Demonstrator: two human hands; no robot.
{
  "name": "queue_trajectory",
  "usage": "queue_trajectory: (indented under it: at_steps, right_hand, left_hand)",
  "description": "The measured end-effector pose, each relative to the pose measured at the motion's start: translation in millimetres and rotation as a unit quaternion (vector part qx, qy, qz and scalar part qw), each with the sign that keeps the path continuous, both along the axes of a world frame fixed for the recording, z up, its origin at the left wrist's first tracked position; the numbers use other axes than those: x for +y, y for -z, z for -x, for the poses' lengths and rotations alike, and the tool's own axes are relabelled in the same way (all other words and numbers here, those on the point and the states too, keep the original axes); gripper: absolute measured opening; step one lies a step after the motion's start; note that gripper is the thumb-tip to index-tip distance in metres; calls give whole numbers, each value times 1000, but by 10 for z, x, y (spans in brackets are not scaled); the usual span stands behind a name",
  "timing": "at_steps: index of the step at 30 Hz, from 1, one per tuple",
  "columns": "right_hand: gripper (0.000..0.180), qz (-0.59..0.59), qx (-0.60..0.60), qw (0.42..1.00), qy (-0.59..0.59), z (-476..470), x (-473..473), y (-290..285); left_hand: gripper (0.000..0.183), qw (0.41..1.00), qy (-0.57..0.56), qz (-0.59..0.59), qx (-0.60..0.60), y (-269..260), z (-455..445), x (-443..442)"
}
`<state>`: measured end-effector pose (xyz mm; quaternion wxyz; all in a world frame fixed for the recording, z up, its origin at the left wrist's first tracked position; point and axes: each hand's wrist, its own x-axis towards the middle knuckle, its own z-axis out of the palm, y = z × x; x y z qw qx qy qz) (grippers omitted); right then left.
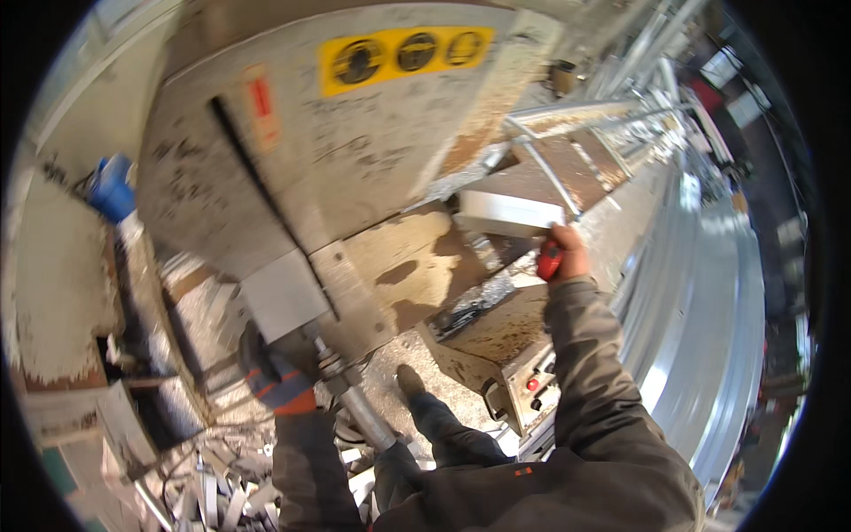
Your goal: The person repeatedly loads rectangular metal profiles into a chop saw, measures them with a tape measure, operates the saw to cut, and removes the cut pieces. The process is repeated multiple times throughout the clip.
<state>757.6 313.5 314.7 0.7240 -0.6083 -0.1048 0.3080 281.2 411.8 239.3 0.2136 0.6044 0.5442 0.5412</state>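
Note:
My left hand, in a dark glove with an orange cuff, has its fingers curled at the lower left corner of a flat grey metal piece. That piece lies across the lower part of a long dark slot in a machine's grey metal surface. My bare right hand is closed around a small red object, whose kind I cannot make out. Its fingertips are at the near end of a pale, box-shaped metal profile, which rests by a rusty support.
A pneumatic cylinder points toward my legs. A rusty control box with a red button stands between my arms. Long aluminium profiles fill the right side. Metal offcuts are heaped at lower left; a blue motor-like part sits far left.

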Motion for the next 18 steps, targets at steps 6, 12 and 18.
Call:
queue_trajectory:
  at_steps: [6,12,18]
  right_hand:
    - [26,103,-37,994,17,-561,-652,597]
    - [19,299,-72,940,-147,240,-1714,100]
    - [32,576,-17,790,-209,722,-3112,537]
  left_hand:
    - [39,996,42,30,73,-118,84,198]
    - [48,969,172,176,-35,36,604,599]
    - [32,970,162,123,133,198,651,833]
